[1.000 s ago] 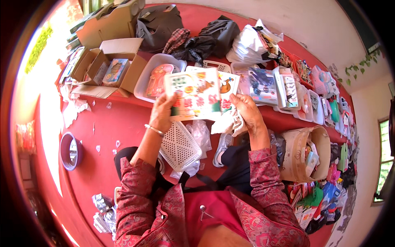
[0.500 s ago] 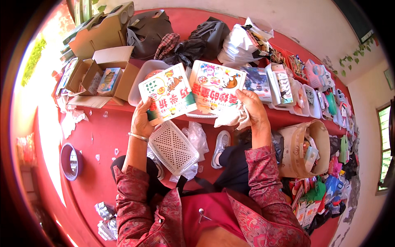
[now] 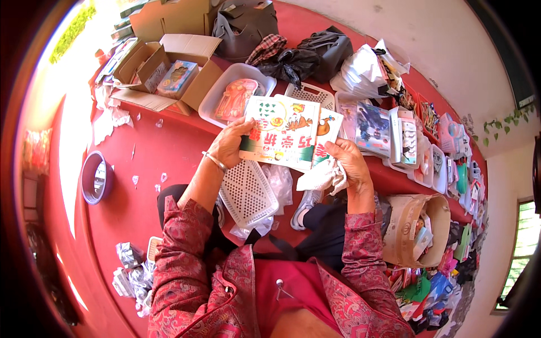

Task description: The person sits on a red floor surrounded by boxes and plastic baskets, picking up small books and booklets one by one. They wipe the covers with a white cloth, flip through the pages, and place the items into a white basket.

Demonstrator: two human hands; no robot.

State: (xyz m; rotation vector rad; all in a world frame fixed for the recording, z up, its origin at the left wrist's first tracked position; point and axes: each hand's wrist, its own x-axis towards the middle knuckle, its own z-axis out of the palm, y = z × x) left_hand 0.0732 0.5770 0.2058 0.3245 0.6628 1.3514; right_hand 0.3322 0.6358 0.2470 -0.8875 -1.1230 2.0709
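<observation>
My left hand (image 3: 228, 145) pinches a thin picture booklet (image 3: 279, 128) by its near left corner. Its cover is cream and green, with cartoon drawings and large red printing. Partly behind it is a second, similar booklet (image 3: 329, 125), gripped at its right edge by my right hand (image 3: 355, 164). The same hand also keeps a crumpled white cloth (image 3: 321, 177) bunched under the fingers. Much of the second booklet's cover is hidden by the first. Below the booklets, a white perforated plastic basket (image 3: 248, 192) rests between my legs, beside clear plastic wrapping (image 3: 279, 181).
Across the red ledge stand an open cardboard box (image 3: 197, 84), a pale tub (image 3: 211, 107) with a pink package, dark bags (image 3: 245, 34) and trays of small goods. A filled carton (image 3: 403, 239) sits right; a purple basin (image 3: 93, 177) is left.
The two booklets, held side by side before, now overlap, the left one sliding over the right one. My left hand has moved right. The view has shifted, uncovering more of the pale tub.
</observation>
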